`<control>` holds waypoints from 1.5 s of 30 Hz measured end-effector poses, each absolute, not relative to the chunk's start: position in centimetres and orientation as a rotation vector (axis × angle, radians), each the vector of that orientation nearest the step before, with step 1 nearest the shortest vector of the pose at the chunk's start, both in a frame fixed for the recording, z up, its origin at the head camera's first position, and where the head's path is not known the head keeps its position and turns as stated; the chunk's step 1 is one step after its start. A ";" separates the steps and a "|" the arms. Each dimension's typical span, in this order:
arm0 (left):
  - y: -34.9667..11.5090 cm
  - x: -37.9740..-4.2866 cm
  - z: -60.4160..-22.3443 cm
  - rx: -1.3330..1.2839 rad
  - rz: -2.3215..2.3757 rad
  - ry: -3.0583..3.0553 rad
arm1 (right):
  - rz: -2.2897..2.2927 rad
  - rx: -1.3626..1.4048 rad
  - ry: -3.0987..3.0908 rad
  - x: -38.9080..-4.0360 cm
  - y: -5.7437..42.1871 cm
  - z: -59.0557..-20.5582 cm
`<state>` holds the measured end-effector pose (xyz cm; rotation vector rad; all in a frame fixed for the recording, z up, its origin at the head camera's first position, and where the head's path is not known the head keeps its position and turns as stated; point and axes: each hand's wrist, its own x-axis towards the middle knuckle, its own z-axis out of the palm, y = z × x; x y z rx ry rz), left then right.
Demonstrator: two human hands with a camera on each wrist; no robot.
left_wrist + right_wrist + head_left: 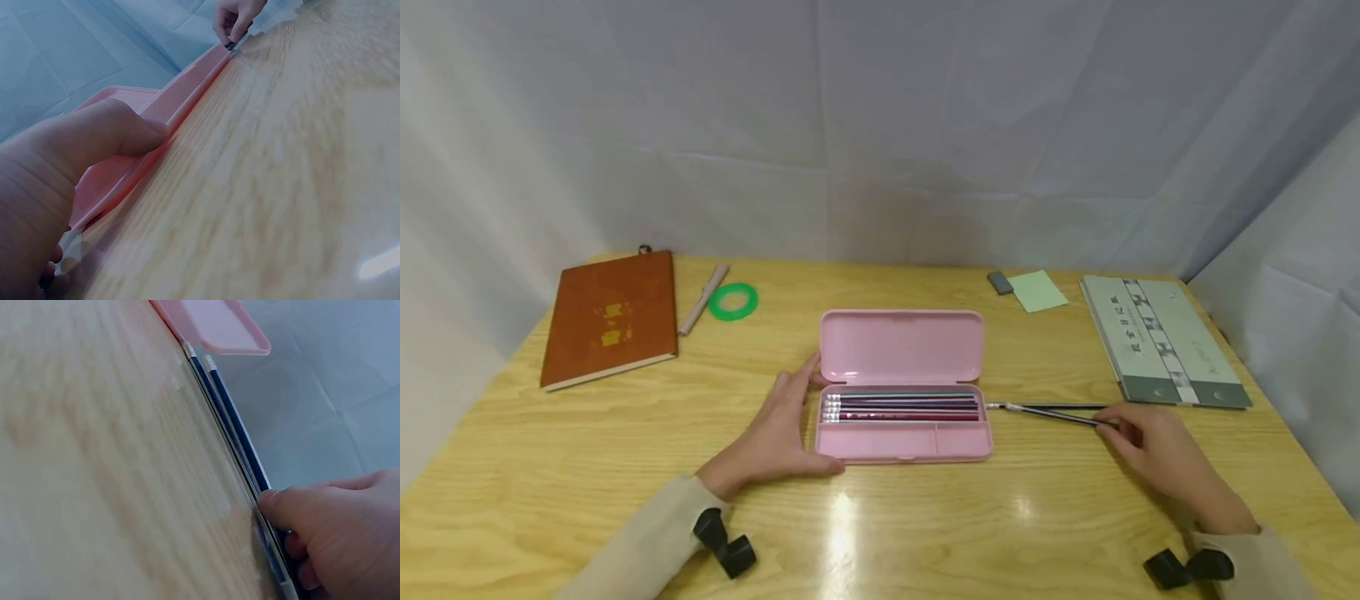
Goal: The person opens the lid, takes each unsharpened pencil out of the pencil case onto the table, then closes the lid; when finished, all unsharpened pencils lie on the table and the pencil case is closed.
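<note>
A pink pencil case stands with its lid up in the middle of the table, several pencils lying side by side in its rear compartment. My left hand holds its left end, thumb at the front wall and fingers behind by the hinge. To the right of the case, my right hand pinches a dark pencil near its far end from the case. Another dark pencil lies just behind it, partly hidden by the hand. Their metal-banded eraser ends point toward the case.
At the back left lie a brown notebook, a pale stick-like object and a green tape ring. A grey eraser, a pale green sticky note and a grey-green book are at the back right.
</note>
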<state>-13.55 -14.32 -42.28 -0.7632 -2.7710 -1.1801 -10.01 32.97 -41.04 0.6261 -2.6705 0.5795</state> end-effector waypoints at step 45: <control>-14.3 -13.6 -42.2 -0.786 -1.183 -2.760 | 0.384 1.121 -2.928 -16.6 15.0 -37.5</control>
